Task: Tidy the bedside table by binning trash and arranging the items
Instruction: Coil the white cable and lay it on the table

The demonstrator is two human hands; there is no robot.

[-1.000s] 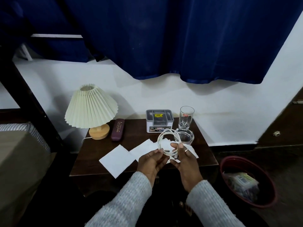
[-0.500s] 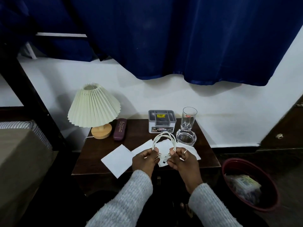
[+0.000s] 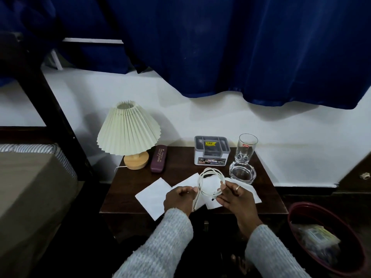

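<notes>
A white cable is coiled into a loop above the front of the dark wooden bedside table. My left hand pinches the loop's left side, and a loose end hangs down past it. My right hand, with a ring on one finger, grips the loop's right side near a plug. White paper sheets lie flat on the table under and beside both hands.
At the table's back stand a pleated lamp, a maroon glasses case, a grey organiser box, a drinking glass and a glass ashtray. A red bin holding trash sits on the floor at the right. A bed is at the left.
Both hands have kept hold of the cable coil and turned it slightly. A loose end now hangs by my left hand. The view has shifted a little.
</notes>
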